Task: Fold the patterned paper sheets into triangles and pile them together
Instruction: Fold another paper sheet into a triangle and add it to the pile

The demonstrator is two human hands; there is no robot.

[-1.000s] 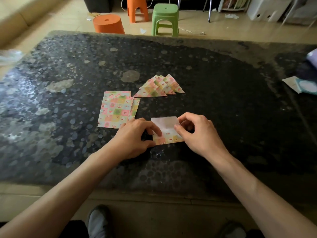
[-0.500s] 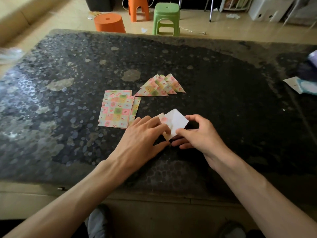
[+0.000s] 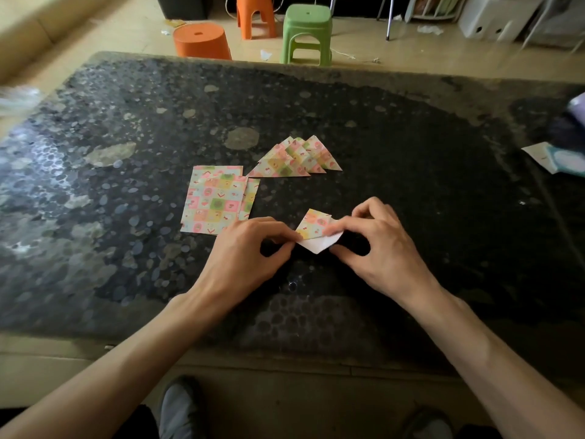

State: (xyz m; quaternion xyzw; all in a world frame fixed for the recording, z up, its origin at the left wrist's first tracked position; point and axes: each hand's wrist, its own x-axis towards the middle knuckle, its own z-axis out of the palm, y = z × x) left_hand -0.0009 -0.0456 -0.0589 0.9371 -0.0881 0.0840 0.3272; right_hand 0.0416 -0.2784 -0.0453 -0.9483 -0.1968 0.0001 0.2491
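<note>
A half-folded patterned sheet point(image 3: 314, 228) lies on the dark table point(image 3: 411, 191) between my hands, pattern up with a white flap showing along its near edge. My left hand point(image 3: 245, 255) pinches its left corner. My right hand point(image 3: 376, 245) pinches its right side with thumb and fingers. A small stack of flat patterned sheets point(image 3: 213, 201) sits just left of my left hand. Behind them, several folded triangles point(image 3: 296, 160) lie fanned in an overlapping pile.
White and pale blue papers point(image 3: 560, 158) lie at the table's right edge. Beyond the far edge stand a round orange stool point(image 3: 202, 41), a second orange stool point(image 3: 254, 14) and a green stool point(image 3: 307, 31). My shoes point(image 3: 179, 407) show below the near edge.
The sheet was turned from white side up to pattern up and folded smaller. My right hand moved from under it to pinching its right side; my left hand shifted to its left corner.
</note>
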